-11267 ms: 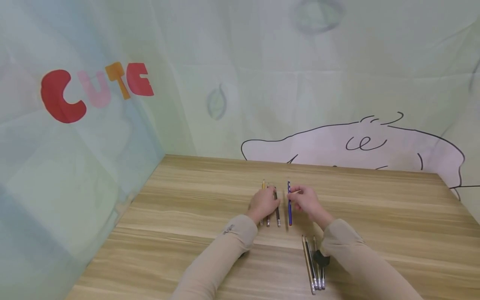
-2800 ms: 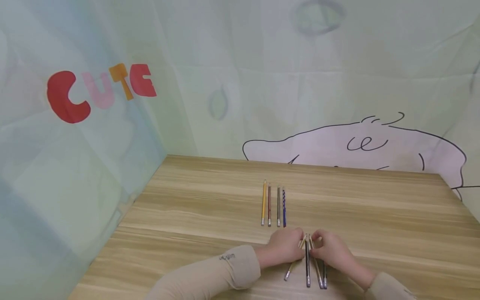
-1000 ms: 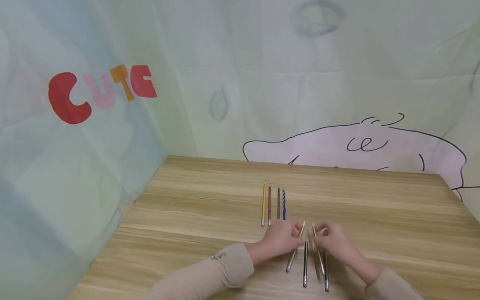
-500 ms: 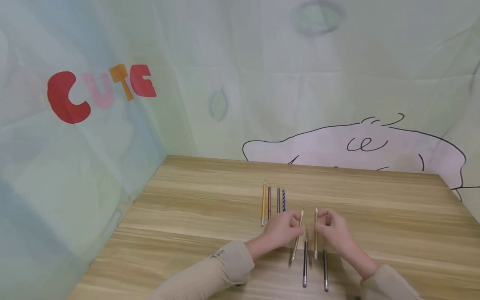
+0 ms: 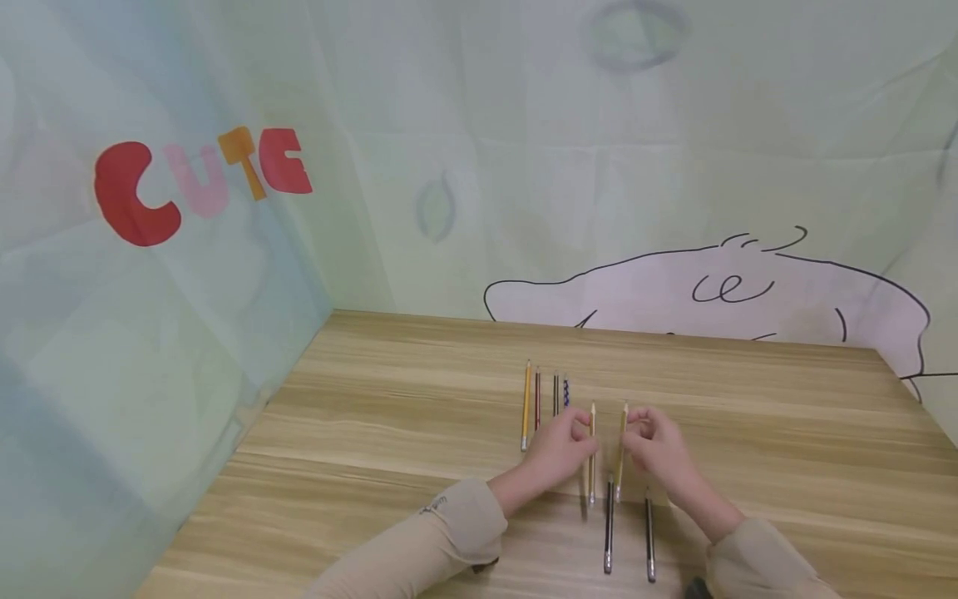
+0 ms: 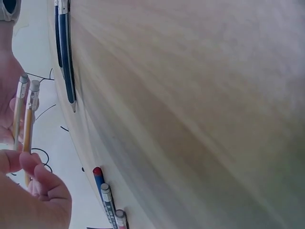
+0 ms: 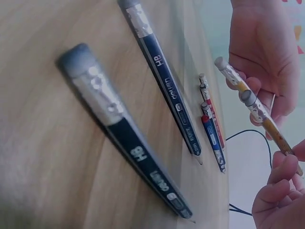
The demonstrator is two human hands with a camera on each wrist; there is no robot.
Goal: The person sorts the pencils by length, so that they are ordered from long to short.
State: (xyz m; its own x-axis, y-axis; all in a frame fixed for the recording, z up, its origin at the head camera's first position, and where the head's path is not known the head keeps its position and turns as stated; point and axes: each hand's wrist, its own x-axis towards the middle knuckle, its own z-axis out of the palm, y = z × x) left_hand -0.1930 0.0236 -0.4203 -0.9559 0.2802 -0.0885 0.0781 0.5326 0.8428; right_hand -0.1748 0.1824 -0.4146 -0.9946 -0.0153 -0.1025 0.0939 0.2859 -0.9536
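Note:
In the head view my left hand (image 5: 552, 449) pinches a yellowish pencil (image 5: 592, 466) between thumb and fingers, point up and away from me. Beside it my right hand (image 5: 662, 449) pinches a second yellowish pencil (image 5: 621, 453), held nearly parallel to the first with a small gap between. Both pencils have metal ferrules and grey erasers, clearest on the left hand's pencil (image 7: 231, 74) in the right wrist view. Below the hands, two dark pencils marked HB lie apart on the table: one (image 5: 609, 528) in the middle, the other (image 5: 650, 537) to the right.
Beyond the left hand lies a row: a yellow pencil (image 5: 526, 408), a dark red pencil (image 5: 537, 399), a black pencil (image 5: 556, 393) and a blue patterned pencil (image 5: 566, 391), the last two partly covered by that hand. A printed cloth backdrop (image 5: 389, 208) borders the wooden table (image 5: 389, 399).
Earlier, the right hand held the blue pencil beside the row. Since then both hands have taken yellowish pencils from the near group, moved them away from me and turned them more upright and parallel.

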